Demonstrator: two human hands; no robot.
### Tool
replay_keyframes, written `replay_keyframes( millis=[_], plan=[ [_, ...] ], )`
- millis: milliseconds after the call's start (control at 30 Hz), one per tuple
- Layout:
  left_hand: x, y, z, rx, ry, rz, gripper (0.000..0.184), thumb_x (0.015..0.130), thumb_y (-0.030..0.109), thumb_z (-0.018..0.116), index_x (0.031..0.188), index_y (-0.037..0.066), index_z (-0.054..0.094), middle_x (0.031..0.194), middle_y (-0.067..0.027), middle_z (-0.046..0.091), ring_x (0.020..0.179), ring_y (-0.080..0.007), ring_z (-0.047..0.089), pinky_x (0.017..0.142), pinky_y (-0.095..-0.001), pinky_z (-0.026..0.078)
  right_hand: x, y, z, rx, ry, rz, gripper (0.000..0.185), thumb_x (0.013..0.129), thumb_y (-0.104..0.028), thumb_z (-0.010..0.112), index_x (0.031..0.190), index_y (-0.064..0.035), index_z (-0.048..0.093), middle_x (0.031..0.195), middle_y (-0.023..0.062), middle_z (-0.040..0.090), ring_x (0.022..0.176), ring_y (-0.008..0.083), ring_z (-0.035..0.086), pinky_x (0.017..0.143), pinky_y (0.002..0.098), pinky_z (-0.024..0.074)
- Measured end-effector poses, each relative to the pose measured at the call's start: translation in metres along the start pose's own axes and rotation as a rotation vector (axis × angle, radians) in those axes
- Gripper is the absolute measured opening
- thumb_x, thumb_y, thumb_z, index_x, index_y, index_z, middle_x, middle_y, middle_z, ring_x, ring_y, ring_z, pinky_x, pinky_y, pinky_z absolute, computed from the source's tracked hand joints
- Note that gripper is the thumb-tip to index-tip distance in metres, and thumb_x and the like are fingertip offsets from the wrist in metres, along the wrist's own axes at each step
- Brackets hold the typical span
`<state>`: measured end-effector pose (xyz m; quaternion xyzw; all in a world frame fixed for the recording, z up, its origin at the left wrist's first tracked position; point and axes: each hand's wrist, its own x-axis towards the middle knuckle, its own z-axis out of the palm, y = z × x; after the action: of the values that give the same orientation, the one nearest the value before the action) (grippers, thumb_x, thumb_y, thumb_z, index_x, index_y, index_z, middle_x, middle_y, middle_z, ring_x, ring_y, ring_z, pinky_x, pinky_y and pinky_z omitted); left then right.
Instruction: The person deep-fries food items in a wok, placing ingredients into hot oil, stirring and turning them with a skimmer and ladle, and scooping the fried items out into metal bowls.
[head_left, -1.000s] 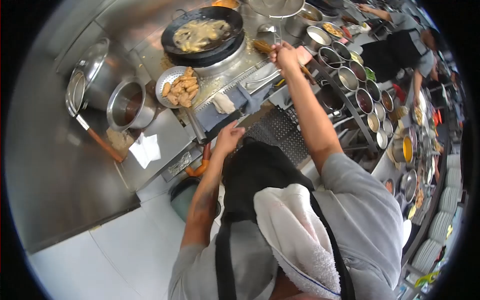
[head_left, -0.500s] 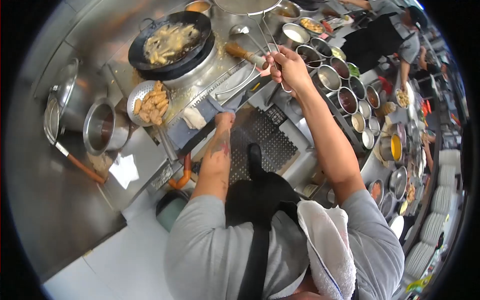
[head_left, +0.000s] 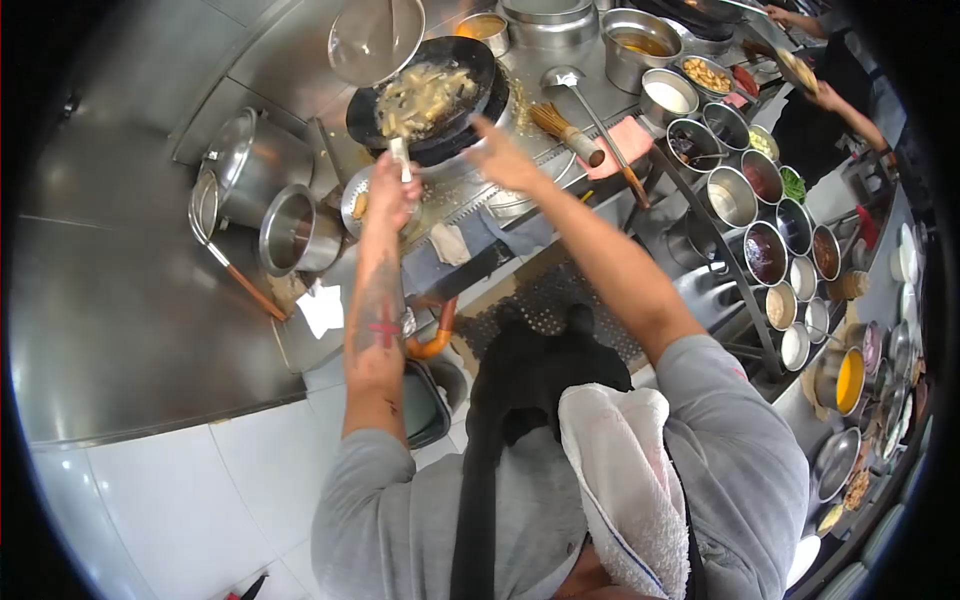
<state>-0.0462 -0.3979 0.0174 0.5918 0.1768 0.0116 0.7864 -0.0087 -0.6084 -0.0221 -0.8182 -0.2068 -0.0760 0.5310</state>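
Observation:
My left hand (head_left: 393,192) is closed around the pale handle of a round wire strainer (head_left: 376,38), whose mesh is raised beyond the wok's left edge. Food fries in bubbling oil in the black wok (head_left: 487,70). My right hand (head_left: 503,158), blurred, has its fingers apart near the wok's front rim and holds nothing visible. Below the wok, a perforated ladle (head_left: 352,190) with fried pieces is mostly hidden behind my left hand and forearm.
A bamboo brush (head_left: 568,133), a long ladle (head_left: 611,142) and a pink cloth (head_left: 622,146) lie right of the wok. Seasoning pots (head_left: 732,195) line the right. Lidded pot (head_left: 262,160) and steel pot (head_left: 300,232) stand left. A co-worker's arm (head_left: 850,115) shows at upper right.
The strainer, earlier in my right hand, is now in my left and has moved left beside the wok. My right hand has opened and come toward the wok. The camera view has shifted.

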Motion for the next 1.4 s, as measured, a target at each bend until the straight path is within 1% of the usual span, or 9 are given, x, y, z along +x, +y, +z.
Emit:
replay_keyframes(
  millis=[133, 167, 200, 300, 500, 633, 900, 1000, 1400],
  plan=[
    [0.062, 0.041, -0.114, 0.34, 0.042, 0.107, 0.039, 0.093, 0.011, 0.045, 0.131, 0.006, 0.041, 0.087, -0.0145, 0.062, 0.055, -0.0193, 0.054, 0.046, -0.0318, 0.045, -0.031, 0.182, -0.107, -0.606, -0.034, 0.482, 0.042, 0.084, -0.036, 0.06, 0.11, -0.0028, 0.06, 0.105, 0.0227, 0.063, 0.103, 0.0376, 0.059, 0.088, 0.0482, 0.0448],
    [0.07, 0.045, -0.124, 0.909, 0.202, 0.333, 0.036, 0.091, 0.011, 0.046, 0.126, 0.004, 0.047, 0.095, -0.0196, 0.062, 0.068, -0.0275, 0.06, 0.059, -0.0367, 0.049, -0.058, 0.051, -0.157, -0.741, -0.154, 0.643, 0.044, 0.084, -0.036, 0.06, 0.116, -0.0067, 0.059, 0.116, 0.0229, 0.06, 0.113, 0.0358, 0.056, 0.093, 0.0463, 0.0441],
    [0.076, 0.05, -0.128, 1.474, 0.379, 0.552, 0.033, 0.089, 0.011, 0.047, 0.12, 0.001, 0.052, 0.103, -0.0247, 0.063, 0.082, -0.0357, 0.065, 0.072, -0.0417, 0.052, -0.071, 0.217, -0.147, -0.675, 0.022, 0.659, 0.058, 0.083, -0.039, 0.056, 0.126, -0.0011, 0.048, 0.119, 0.0276, 0.057, 0.113, 0.0425, 0.054, 0.095, 0.048, 0.0437],
    [0.097, 0.053, -0.12, 1.454, 0.42, 0.333, 0.03, 0.088, 0.013, 0.047, 0.111, -0.003, 0.058, 0.111, -0.0294, 0.059, 0.107, -0.0403, 0.058, 0.092, -0.043, 0.045, -0.101, 0.319, -0.144, -0.574, -0.07, 0.826, 0.056, 0.083, -0.031, 0.055, 0.131, -0.0055, 0.044, 0.118, 0.0277, 0.058, 0.11, 0.0441, 0.055, 0.094, 0.046, 0.0444],
    [0.122, 0.011, -0.113, 1.273, 0.321, 0.528, 0.035, 0.087, 0.012, 0.045, 0.117, -0.001, 0.059, 0.102, -0.0235, 0.065, 0.099, -0.0397, 0.061, 0.086, -0.0411, 0.048, -0.088, 0.233, -0.149, -0.435, 0.019, 0.695, 0.044, 0.08, -0.028, 0.058, 0.114, -0.0015, 0.057, 0.108, 0.0286, 0.062, 0.108, 0.0405, 0.057, 0.092, 0.0434, 0.0452],
    [0.105, 0.019, -0.062, 0.912, 0.143, 0.143, 0.03, 0.084, 0.012, 0.048, 0.106, 0.001, 0.065, 0.094, -0.0238, 0.066, 0.093, -0.0405, 0.062, 0.082, -0.0414, 0.049, -0.079, 0.201, -0.145, -0.342, -0.03, 0.84, 0.039, 0.079, -0.028, 0.058, 0.102, 0.0032, 0.061, 0.084, 0.0262, 0.066, 0.081, 0.0354, 0.067, 0.073, 0.0418, 0.0508],
    [0.193, 0.002, -0.055, 1.502, 0.163, 0.429, 0.018, 0.081, 0.01, 0.051, 0.082, -0.004, 0.062, 0.082, -0.0255, 0.065, 0.068, -0.0365, 0.065, 0.056, -0.0429, 0.05, -0.106, 0.174, -0.124, -0.382, -0.026, 0.796, 0.039, 0.08, -0.028, 0.063, 0.102, 0.0041, 0.061, 0.084, 0.0232, 0.067, 0.073, 0.0341, 0.067, 0.07, 0.041, 0.0511],
    [0.22, -0.011, -0.058, 0.107, -0.079, -0.225, 0.016, 0.087, -0.006, 0.033, 0.079, 0.006, 0.039, 0.06, -0.0017, 0.031, 0.045, -0.0116, 0.031, 0.036, -0.0274, 0.023, -0.119, 0.196, -0.13, -0.548, 0.059, 0.604, 0.038, 0.081, -0.027, 0.064, 0.104, 0.0038, 0.061, 0.084, 0.0219, 0.067, 0.072, 0.033, 0.067, 0.072, 0.041, 0.0511],
    [0.105, 0.028, -0.07, 0.463, 0.1, 0.13, 0.011, 0.095, 0.008, 0.038, 0.103, 0.001, 0.042, 0.07, -0.0076, 0.045, 0.044, -0.0117, 0.035, 0.036, -0.0262, 0.026, -0.101, 0.216, -0.145, -0.556, -0.012, 0.653, 0.023, 0.078, -0.016, 0.057, 0.08, 0.0056, 0.063, 0.064, 0.0178, 0.062, 0.055, 0.0266, 0.064, 0.048, 0.0386, 0.0491]
  ],
)
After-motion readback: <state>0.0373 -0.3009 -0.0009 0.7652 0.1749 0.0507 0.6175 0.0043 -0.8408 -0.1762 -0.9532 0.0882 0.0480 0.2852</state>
